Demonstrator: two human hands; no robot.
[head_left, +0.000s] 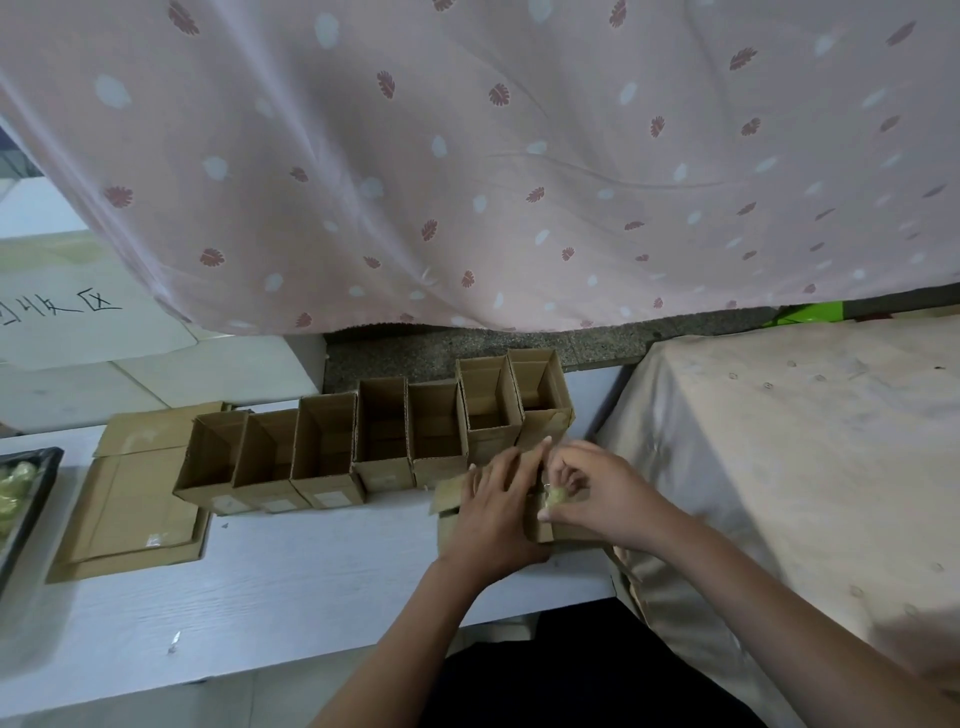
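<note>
1. A small cardboard box (571, 535) is being held down on the white table (311, 587), near its front edge and just in front of the right end of a row of open cartons (382, 431).
2. Its long axis is seemingly being kept left to right, along the table's edge, with a loose flap (447, 493) sticking out at the left end. Most of the box is being hidden by the hands, so which way its opening faces cannot be told.
3. The left hand (493, 512) is being laid flat over the box's left part, fingers straight and slightly spread, gripping nothing.
4. A small pale green item (558, 496) is being pinched by the curled fingers of the right hand (597, 488), over the box's right part and just beside the left fingertips.
5. A stack of flat cardboard (130, 519) is lying well apart, at the table's left.
</note>
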